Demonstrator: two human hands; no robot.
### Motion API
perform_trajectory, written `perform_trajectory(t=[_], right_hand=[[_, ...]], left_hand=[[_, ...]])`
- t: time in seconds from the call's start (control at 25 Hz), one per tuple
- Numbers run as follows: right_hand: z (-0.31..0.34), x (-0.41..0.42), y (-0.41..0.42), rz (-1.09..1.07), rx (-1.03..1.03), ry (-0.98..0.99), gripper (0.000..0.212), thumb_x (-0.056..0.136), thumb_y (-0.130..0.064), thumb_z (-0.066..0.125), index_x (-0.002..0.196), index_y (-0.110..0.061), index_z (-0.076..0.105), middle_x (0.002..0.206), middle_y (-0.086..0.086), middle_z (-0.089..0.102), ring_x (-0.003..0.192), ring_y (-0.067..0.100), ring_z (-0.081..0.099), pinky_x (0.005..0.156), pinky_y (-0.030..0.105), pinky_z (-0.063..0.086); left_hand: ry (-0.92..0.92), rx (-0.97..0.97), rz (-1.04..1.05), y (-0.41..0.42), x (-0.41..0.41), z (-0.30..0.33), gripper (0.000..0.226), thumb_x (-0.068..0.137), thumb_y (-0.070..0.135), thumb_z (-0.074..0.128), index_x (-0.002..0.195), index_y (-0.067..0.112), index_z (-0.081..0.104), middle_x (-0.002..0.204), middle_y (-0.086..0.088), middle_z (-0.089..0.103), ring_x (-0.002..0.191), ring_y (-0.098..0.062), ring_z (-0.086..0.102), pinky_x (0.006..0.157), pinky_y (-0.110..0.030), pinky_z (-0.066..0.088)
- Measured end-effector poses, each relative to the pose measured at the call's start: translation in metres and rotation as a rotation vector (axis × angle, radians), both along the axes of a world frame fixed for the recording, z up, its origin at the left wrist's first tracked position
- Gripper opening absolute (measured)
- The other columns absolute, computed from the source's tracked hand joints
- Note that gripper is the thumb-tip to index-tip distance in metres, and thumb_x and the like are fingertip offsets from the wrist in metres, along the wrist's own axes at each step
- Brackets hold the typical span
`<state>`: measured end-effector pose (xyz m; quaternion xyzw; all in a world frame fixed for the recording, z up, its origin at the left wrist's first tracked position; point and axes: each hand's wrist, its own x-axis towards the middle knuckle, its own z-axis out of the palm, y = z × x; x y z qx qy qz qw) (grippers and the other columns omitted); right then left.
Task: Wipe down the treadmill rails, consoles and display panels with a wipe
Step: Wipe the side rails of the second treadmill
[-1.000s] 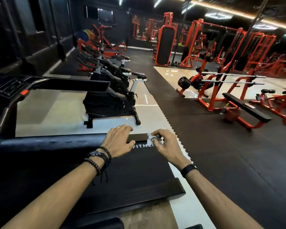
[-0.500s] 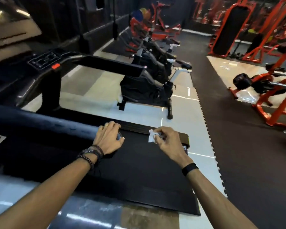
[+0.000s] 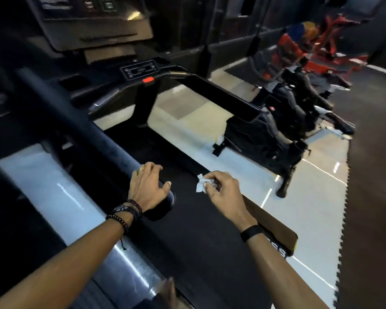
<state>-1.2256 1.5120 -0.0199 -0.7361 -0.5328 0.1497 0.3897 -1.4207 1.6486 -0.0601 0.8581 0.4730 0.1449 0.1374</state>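
Since the earlier frames the view has swung left and down: the orange weight racks have gone out of the picture, the treadmill's console now fills the upper left of the frame, and the right hand has lifted off the far side rail. The left hand (image 3: 148, 186) rests on the rounded end of the near handrail (image 3: 94, 132), a dark padded bar running from the upper left down to the middle of the frame; its fingers curl over the top of the bar and the thumb wraps the end cap. Beaded and cord bracelets (image 3: 126, 211) sit on that wrist. The right hand (image 3: 224, 190), just right of centre, pinches a small crumpled white wipe (image 3: 201, 184) between thumb and fingertips, with the other fingers curled in; the wipe appears to hang above the black treadmill belt (image 3: 198, 237), touching no surface. A black band (image 3: 252, 233) circles the right wrist. Behind the right forearm runs the dark side rail (image 3: 274, 228) with white lettering at its end. In the upper middle, the console (image 3: 140, 70) shows a button panel and a red tab, and the far handrail (image 3: 223, 97) slants down to the right. Black exercise bikes (image 3: 276, 130) stand on the glossy pale floor (image 3: 310, 197) at the right.
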Motion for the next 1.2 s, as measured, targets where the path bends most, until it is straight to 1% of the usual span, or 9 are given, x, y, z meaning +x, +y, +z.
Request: perform_trajectory(t=[0.28, 0.44, 0.56, 0.6, 0.68, 0.76, 0.88, 1.04, 1.2], right_hand=[[-0.028, 0.027, 0.117, 0.352, -0.061, -0.073, 0.016, 0.087, -0.01, 0.066, 0.101, -0.017, 0.071, 0.095, -0.013, 0.066, 0.093, 0.01, 0.055, 0.077, 0.019, 0.045], [-0.036, 0.038, 0.181, 0.561, -0.108, -0.107, 0.016, 0.086, -0.014, 0.063, 0.1, -0.017, 0.071, 0.093, -0.013, 0.066, 0.091, 0.012, 0.055, 0.078, 0.03, 0.051], [-0.034, 0.021, 0.214, 0.711, -0.098, -0.086, 0.017, 0.086, -0.012, 0.063, 0.1, -0.017, 0.071, 0.092, -0.018, 0.063, 0.091, 0.013, 0.056, 0.08, 0.032, 0.051], [-0.033, 0.009, 0.225, 0.799, -0.093, -0.094, 0.017, 0.086, -0.011, 0.064, 0.1, -0.017, 0.072, 0.091, -0.017, 0.063, 0.091, 0.013, 0.056, 0.081, 0.032, 0.051], [-0.032, -0.007, 0.238, 0.85, -0.067, -0.096, 0.018, 0.086, -0.008, 0.065, 0.1, -0.016, 0.072, 0.091, -0.014, 0.064, 0.091, 0.015, 0.057, 0.083, 0.032, 0.05], [-0.037, -0.022, 0.252, 1.007, -0.072, -0.091, 0.019, 0.085, -0.007, 0.065, 0.101, -0.016, 0.072, 0.091, -0.017, 0.063, 0.091, 0.015, 0.057, 0.084, 0.034, 0.05], [-0.047, -0.032, 0.27, 1.223, -0.061, -0.125, 0.017, 0.086, -0.007, 0.066, 0.1, -0.014, 0.071, 0.088, -0.025, 0.055, 0.092, 0.016, 0.056, 0.085, 0.035, 0.05], [-0.054, -0.032, 0.296, 1.445, 0.006, -0.107, 0.016, 0.086, -0.006, 0.067, 0.1, -0.012, 0.071, 0.095, -0.012, 0.064, 0.094, 0.019, 0.058, 0.086, 0.036, 0.051], [-0.062, -0.039, 0.311, 1.691, 0.067, -0.101, 0.016, 0.085, -0.007, 0.067, 0.099, -0.012, 0.071, 0.097, -0.002, 0.07, 0.095, 0.019, 0.059, 0.088, 0.037, 0.051]], left_hand=[[-0.098, -0.019, 0.379, 0.05, 0.002, -0.036, 0.06, 0.08, 0.049, 0.052, 0.124, 0.008, 0.062, 0.127, -0.013, 0.057, 0.117, -0.035, 0.052, 0.097, -0.049, 0.045], [-0.154, -0.061, 0.575, 0.063, 0.019, -0.042, 0.057, 0.081, 0.046, 0.051, 0.12, 0.007, 0.062, 0.117, -0.011, 0.056, 0.108, -0.034, 0.053, 0.088, -0.048, 0.05], [-0.137, -0.087, 0.631, 0.063, 0.022, -0.041, 0.06, 0.082, 0.051, 0.043, 0.12, 0.008, 0.06, 0.116, -0.008, 0.054, 0.107, -0.031, 0.053, 0.086, -0.046, 0.051], [-0.123, -0.098, 0.67, 0.062, 0.019, -0.041, 0.062, 0.082, 0.052, 0.04, 0.121, 0.009, 0.06, 0.115, -0.008, 0.053, 0.107, -0.03, 0.054, 0.085, -0.045, 0.052], [-0.119, -0.124, 0.667, 0.066, 0.015, -0.039, 0.062, 0.082, 0.054, 0.038, 0.119, 0.009, 0.06, 0.114, -0.007, 0.052, 0.105, -0.03, 0.055, 0.083, -0.043, 0.052], [-0.144, -0.176, 0.807, 0.062, 0.011, -0.045, 0.06, 0.083, 0.055, 0.041, 0.12, 0.012, 0.059, 0.114, -0.005, 0.052, 0.105, -0.029, 0.055, 0.081, -0.041, 0.05], [-0.223, -0.196, 0.993, 0.05, 0.016, -0.058, 0.071, 0.081, 0.069, 0.032, 0.124, 0.018, 0.056, 0.117, -0.001, 0.052, 0.109, -0.025, 0.055, 0.083, -0.041, 0.049], [-0.289, -0.188, 1.215, 0.044, 0.037, -0.067, 0.072, 0.081, 0.074, 0.028, 0.125, 0.023, 0.055, 0.115, 0.006, 0.049, 0.112, -0.02, 0.054, 0.081, -0.037, 0.044], [-0.303, -0.126, 1.504, 0.016, 0.073, -0.067, 0.045, 0.094, 0.06, 0.044, 0.118, 0.025, 0.058, 0.109, 0.008, 0.048, 0.111, -0.019, 0.053, 0.081, -0.039, 0.044]])
